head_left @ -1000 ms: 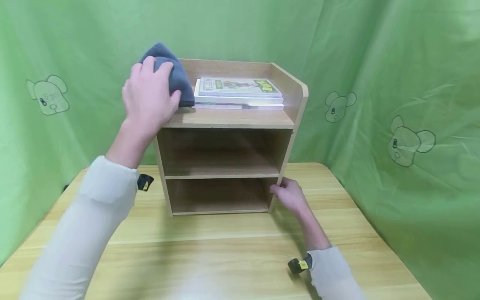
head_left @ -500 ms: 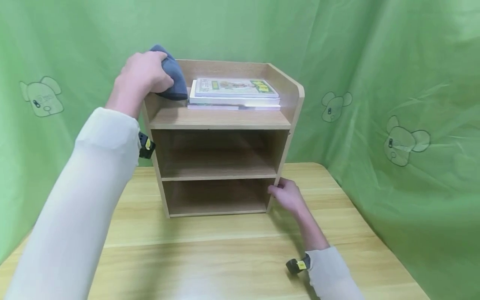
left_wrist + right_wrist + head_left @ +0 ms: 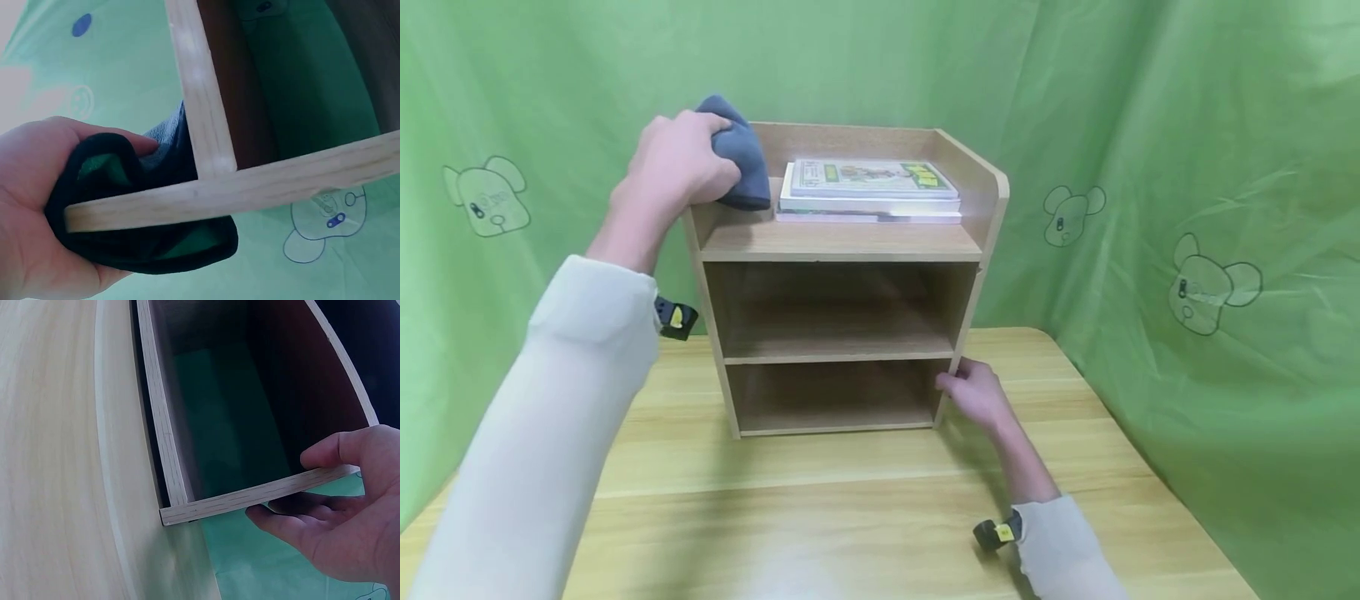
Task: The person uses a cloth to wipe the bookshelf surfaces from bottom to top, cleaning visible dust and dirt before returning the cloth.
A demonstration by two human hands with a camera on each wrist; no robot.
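A wooden shelf unit (image 3: pixel 842 250) stands on the table with two open compartments below its top tray. At its upper left side panel, my left hand (image 3: pixel 673 158) grips a blue-grey cloth (image 3: pixel 742 158). The left wrist view shows the cloth's dark edge (image 3: pixel 134 269) folded around both faces of that panel (image 3: pixel 134 206), with the thumb and fingers on either side. Low on the right, my right hand (image 3: pixel 979 396) pinches the other side panel (image 3: pixel 262 494); in the right wrist view one digit (image 3: pixel 322 450) lies inside the compartment and the other fingers outside.
A small stack of books (image 3: pixel 872 187) lies on the top tray, right of the cloth. The wooden table (image 3: pixel 850 517) extends in front of the unit. Green curtains (image 3: pixel 1120 108) with cartoon animal faces hang behind and along both sides.
My left hand has turned and shifted left with the cloth, from over the top tray to the left side panel, then dipped slightly. The right hand keeps its hold.
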